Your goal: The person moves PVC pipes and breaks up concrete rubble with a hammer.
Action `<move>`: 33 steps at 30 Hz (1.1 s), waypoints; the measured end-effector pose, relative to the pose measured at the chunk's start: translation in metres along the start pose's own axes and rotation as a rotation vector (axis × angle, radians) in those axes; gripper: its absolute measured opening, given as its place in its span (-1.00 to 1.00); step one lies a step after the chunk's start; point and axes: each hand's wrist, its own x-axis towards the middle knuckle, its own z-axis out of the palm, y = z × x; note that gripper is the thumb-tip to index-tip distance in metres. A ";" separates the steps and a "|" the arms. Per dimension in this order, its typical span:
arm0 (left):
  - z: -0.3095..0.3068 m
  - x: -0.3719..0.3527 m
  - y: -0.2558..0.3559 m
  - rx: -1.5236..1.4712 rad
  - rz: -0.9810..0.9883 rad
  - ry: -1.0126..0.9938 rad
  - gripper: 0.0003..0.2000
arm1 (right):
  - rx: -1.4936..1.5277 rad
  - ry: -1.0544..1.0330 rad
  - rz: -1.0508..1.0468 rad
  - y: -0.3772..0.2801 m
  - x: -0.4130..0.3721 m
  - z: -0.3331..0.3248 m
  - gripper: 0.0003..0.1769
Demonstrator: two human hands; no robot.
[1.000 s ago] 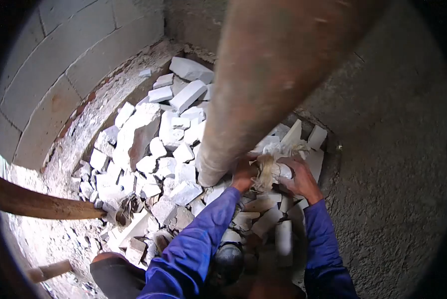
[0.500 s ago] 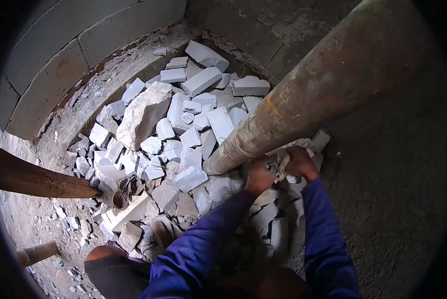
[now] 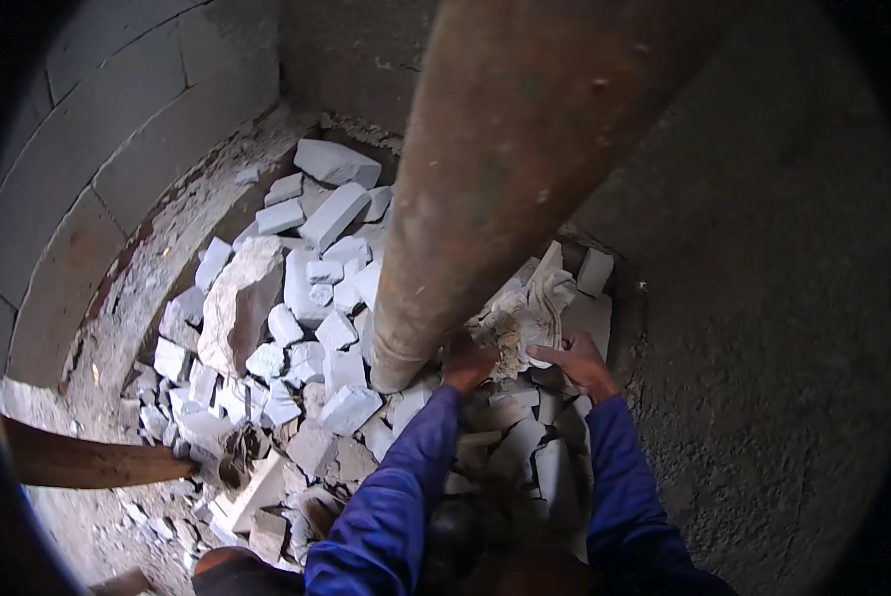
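A crumpled, pale, dirt-stained bundle [image 3: 537, 316] that looks like cloth or sacking lies over the rubble, right of the thick pipe's foot. My left hand [image 3: 469, 362] is closed at its lower left side, with the fingertips partly hidden beside the pipe. On its lower right side my right hand [image 3: 576, 362] pinches the edge, thumb pointing left. Broken pale blocks [image 3: 521, 447] lie below and between my forearms.
A thick rusty pipe [image 3: 505, 159] slants up from the rubble just left of my hands. Broken blocks [image 3: 334, 211] and a large rough chunk [image 3: 239, 303] lie further left. A wooden pole [image 3: 97, 459] enters from the left. Block walls [image 3: 117, 99] stand behind.
The view has shifted, and the pipe looks larger and more upright. My hands have moved slightly apart, and more of the crumpled bundle shows, spread out above them.
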 end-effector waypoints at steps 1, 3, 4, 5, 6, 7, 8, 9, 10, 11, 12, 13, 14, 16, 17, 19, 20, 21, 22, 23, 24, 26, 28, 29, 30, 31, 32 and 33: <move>-0.005 0.002 0.000 0.042 0.042 -0.051 -0.57 | -0.039 0.022 -0.048 -0.002 0.004 0.004 -0.39; -0.009 0.001 0.003 -0.148 0.023 -0.077 -0.69 | -0.033 0.008 -0.115 -0.008 0.007 0.008 -0.35; -0.006 0.005 -0.002 -0.145 0.025 -0.078 -0.69 | -0.043 -0.016 -0.182 -0.012 0.009 0.008 -0.31; 0.000 0.011 -0.013 -0.155 -0.034 -0.148 -0.60 | -0.042 -0.017 -0.181 -0.011 0.012 0.010 -0.31; 0.007 0.014 -0.024 -0.165 -0.097 -0.217 -0.51 | -0.158 0.051 -0.253 -0.007 0.017 0.013 -0.34; 0.012 0.015 -0.030 -0.166 -0.105 -0.217 -0.51 | -0.274 0.117 -0.323 -0.002 0.023 0.015 -0.38; 0.016 0.016 -0.032 -0.031 0.097 -0.065 -0.63 | -0.275 0.110 -0.318 0.002 0.030 0.015 -0.38; 0.018 0.015 -0.036 0.108 0.299 0.086 -0.75 | -0.326 0.109 -0.303 0.005 0.039 0.015 -0.24; 0.013 0.013 -0.034 0.110 0.292 0.087 -0.75 | -0.378 0.107 -0.292 0.005 0.047 0.014 -0.11; 0.008 0.012 -0.031 -0.002 0.214 0.008 -0.74 | -0.376 0.037 -0.215 0.004 0.052 0.012 -0.12; 0.003 0.010 -0.028 -0.112 0.137 -0.078 -0.74 | -0.372 0.038 -0.211 0.007 0.055 0.012 -0.12; 0.000 0.012 -0.024 -0.111 0.134 -0.081 -0.74 | -0.460 0.093 -0.199 -0.006 0.047 0.018 -0.15; -0.003 0.013 -0.023 -0.182 0.118 -0.183 -0.71 | -0.550 0.146 -0.184 -0.012 0.042 0.024 -0.18; -0.007 0.012 -0.024 -0.250 0.099 -0.281 -0.69 | -0.602 0.205 -0.210 -0.008 0.044 0.034 -0.17; -0.006 0.012 -0.024 -0.231 0.092 -0.267 -0.67 | -0.653 0.270 -0.240 -0.008 0.046 0.039 -0.17; -0.006 0.009 -0.024 -0.213 0.086 -0.264 -0.66 | -0.718 0.268 -0.134 -0.012 0.051 0.046 -0.20; -0.008 0.009 -0.023 -0.244 0.021 -0.294 -0.65 | -0.781 0.269 -0.022 -0.013 0.050 0.049 -0.23; -0.009 0.008 -0.020 -0.272 -0.042 -0.330 -0.64 | -0.773 0.279 -0.009 -0.010 0.047 0.056 -0.23; -0.022 0.007 -0.005 -0.391 -0.059 -0.418 -0.57 | -0.734 0.325 -0.017 -0.006 0.048 0.065 -0.24; -0.029 0.001 0.007 -0.374 -0.138 -0.407 -0.56 | -0.693 0.374 -0.024 0.003 0.050 0.070 -0.24; -0.034 -0.002 0.018 -0.357 -0.213 -0.391 -0.56 | -0.681 0.393 -0.018 0.012 0.048 0.073 -0.24; -0.030 -0.001 0.014 -0.341 -0.199 -0.452 -0.54 | -0.593 0.573 -0.164 0.037 0.048 0.079 -0.28; -0.025 0.000 0.009 -0.188 -0.243 -0.384 -0.52 | -0.559 0.509 -0.248 0.021 0.045 0.059 -0.30; -0.023 0.000 0.004 -0.250 -0.217 -0.397 -0.51 | -0.529 0.354 -0.297 -0.005 0.023 0.047 -0.38; -0.022 0.000 0.005 -0.253 -0.221 -0.397 -0.51 | -0.498 0.189 -0.326 -0.013 0.007 0.040 -0.45; -0.022 -0.001 0.006 -0.262 -0.208 -0.393 -0.51 | -0.500 0.180 -0.320 -0.005 0.004 0.032 -0.45; -0.025 -0.004 0.008 -0.269 -0.197 -0.389 -0.52 | -0.412 0.159 -0.271 0.005 0.001 0.024 -0.52; -0.025 -0.008 0.012 -0.237 -0.172 -0.314 -0.53 | -0.322 0.139 -0.228 0.012 0.002 0.018 -0.56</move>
